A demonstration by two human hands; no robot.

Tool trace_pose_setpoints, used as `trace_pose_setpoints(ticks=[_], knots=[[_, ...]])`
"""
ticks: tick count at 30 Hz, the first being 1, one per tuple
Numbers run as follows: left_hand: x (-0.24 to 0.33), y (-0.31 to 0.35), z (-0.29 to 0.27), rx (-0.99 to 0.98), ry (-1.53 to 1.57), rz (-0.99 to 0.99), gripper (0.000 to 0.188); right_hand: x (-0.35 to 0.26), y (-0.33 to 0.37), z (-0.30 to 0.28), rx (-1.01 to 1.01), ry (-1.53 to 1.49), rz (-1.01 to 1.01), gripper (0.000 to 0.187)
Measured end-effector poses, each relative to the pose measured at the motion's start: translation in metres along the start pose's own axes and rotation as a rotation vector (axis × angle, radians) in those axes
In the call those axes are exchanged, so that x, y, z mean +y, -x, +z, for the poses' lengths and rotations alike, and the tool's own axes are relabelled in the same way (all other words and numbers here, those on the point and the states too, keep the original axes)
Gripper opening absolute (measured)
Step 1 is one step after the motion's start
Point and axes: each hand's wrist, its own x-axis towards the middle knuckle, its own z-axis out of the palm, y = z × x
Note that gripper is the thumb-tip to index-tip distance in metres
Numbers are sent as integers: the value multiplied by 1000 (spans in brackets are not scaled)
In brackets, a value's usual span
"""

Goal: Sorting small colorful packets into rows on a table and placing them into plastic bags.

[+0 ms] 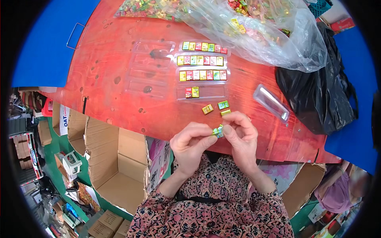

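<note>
Between the fingertips of my left hand (pixel 189 143) and my right hand (pixel 243 139), a small green-and-white wrapped candy (pixel 217 131) is pinched above the near table edge. Both thumbs press on it. Just beyond lie a yellow candy (pixel 207 108), a green candy (pixel 223 104) and a yellow-green candy (pixel 226 112), the last beside my right index finger. Farther off is a clear plastic tray (pixel 212 92) whose front compartment holds a red candy (pixel 188 93) and a yellow one (pixel 195 92) at its left end. Three compartments behind it hold rows of colourful candies (pixel 200 60).
Left of the filled rows lies a clear tray without candies (pixel 149 73). A narrow clear plastic piece (pixel 272 103) lies at right, near a black bag (pixel 313 95). A big transparent bag (pixel 274 47) of candies covers the back. Cardboard boxes (pixel 107 158) stand below the table (pixel 107 87); another person (pixel 337 190) sits at right.
</note>
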Motion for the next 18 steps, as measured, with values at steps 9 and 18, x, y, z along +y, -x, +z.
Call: trace_pose_setpoints(ticks=[9, 18], knots=[[15, -6, 15, 53, 482, -391, 20, -7, 10, -1, 70, 499, -446, 18], [-2, 1, 0, 112, 209, -360, 12, 24, -5, 7, 62, 264, -671, 14]])
